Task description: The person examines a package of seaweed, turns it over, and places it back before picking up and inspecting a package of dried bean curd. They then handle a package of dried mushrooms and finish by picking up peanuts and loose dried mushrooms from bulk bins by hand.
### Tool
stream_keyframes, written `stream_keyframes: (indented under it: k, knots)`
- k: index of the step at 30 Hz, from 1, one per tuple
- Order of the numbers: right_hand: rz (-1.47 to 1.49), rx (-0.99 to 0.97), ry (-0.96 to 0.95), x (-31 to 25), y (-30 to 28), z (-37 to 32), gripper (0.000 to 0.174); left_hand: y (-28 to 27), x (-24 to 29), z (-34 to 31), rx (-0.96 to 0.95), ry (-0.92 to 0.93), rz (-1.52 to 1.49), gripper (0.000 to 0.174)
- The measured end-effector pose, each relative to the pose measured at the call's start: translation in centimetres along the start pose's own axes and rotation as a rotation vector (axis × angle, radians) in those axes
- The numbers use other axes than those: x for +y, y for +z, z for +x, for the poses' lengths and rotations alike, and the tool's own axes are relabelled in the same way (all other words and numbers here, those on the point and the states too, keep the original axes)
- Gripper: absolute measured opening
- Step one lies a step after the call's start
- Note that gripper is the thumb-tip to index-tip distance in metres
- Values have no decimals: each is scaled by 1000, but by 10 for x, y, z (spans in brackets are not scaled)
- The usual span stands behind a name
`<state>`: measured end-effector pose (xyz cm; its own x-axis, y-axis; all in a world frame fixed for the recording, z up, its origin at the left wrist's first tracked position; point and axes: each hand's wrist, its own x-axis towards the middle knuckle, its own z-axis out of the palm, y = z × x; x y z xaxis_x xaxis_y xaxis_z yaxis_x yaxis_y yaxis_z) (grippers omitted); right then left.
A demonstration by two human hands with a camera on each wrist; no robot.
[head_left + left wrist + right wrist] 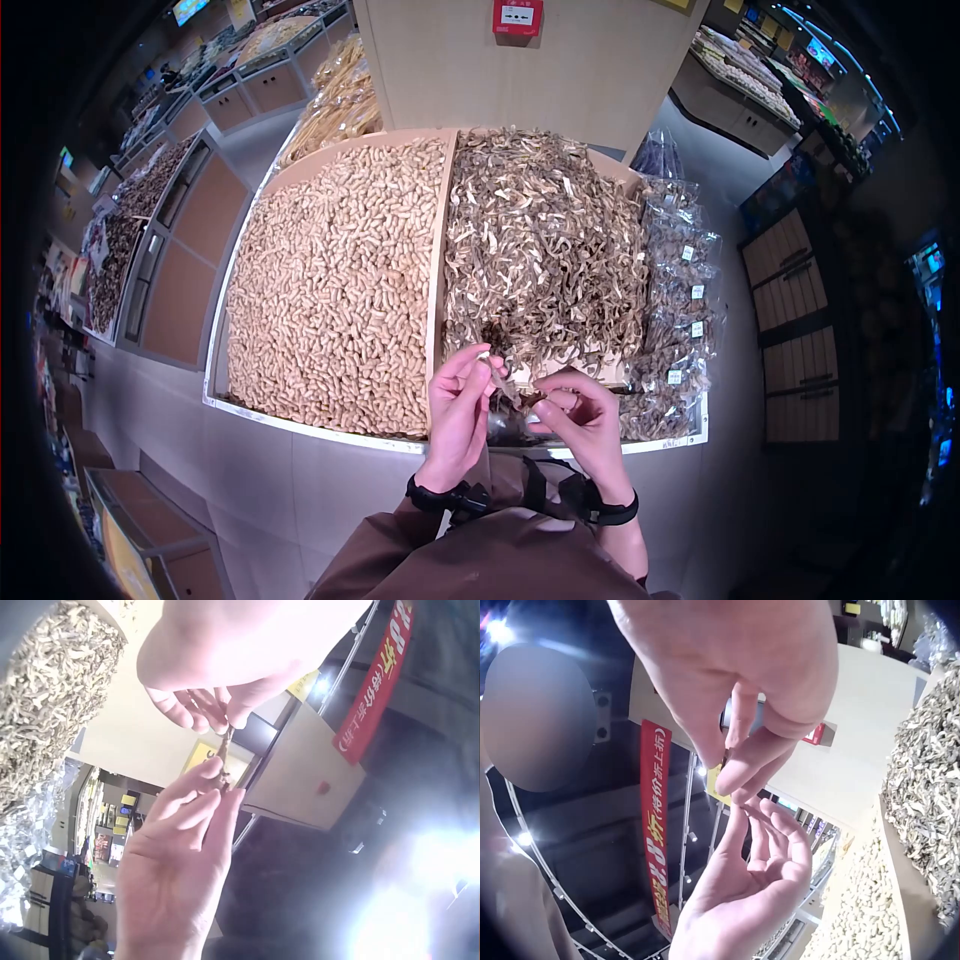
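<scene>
Both hands meet over the front edge of a bin of dried brown mushroom strips. A thin brown piece spans the space between them. Its one end is pinched by the left hand between thumb and fingers. The right hand pinches the other end with thumb and fingertips. In the right wrist view the right hand's fingers mostly hide the piece.
Peanuts fill the bin at the left, behind a wooden divider. Clear labelled bags lie along the right side. A white metal edge runs along the front. Behind the bins stands a beige panel.
</scene>
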<state>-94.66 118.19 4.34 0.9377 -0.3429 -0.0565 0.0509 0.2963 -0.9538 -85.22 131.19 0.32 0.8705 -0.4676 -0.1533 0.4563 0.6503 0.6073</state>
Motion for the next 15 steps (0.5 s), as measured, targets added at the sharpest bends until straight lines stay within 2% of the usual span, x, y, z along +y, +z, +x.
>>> stream_keyframes:
  k: [1, 3, 5, 7, 9, 11, 13, 15]
  knots:
    - [20, -9, -11, -4, 2, -1, 24, -1, 1, 0, 8, -8, 0, 26]
    - [97, -23, -12, -15, 6, -4, 22, -2, 3, -1, -114, 82, 49, 22]
    - [130, -55, -79, -23, 8, -8, 22, -4, 6, -2, -100, 90, 83, 22]
    - [163, -77, -85, -26, 9, -11, 24, -6, 9, -3, -261, 245, 130, 26]
    - [247, -140, -180, -32, 12, -13, 27, -6, 11, -4, -244, 275, 153, 30]
    - [243, -90, -184, -40, 17, -13, 30, -10, 15, -4, -318, 397, 319, 30]
    - [-133, -104, -302, -47, 13, -11, 20, -6, 18, -5, -316, 416, 335, 31]
    - [-133, -70, -312, -48, 16, -9, 21, -2, 20, -5, -323, 425, 303, 38]
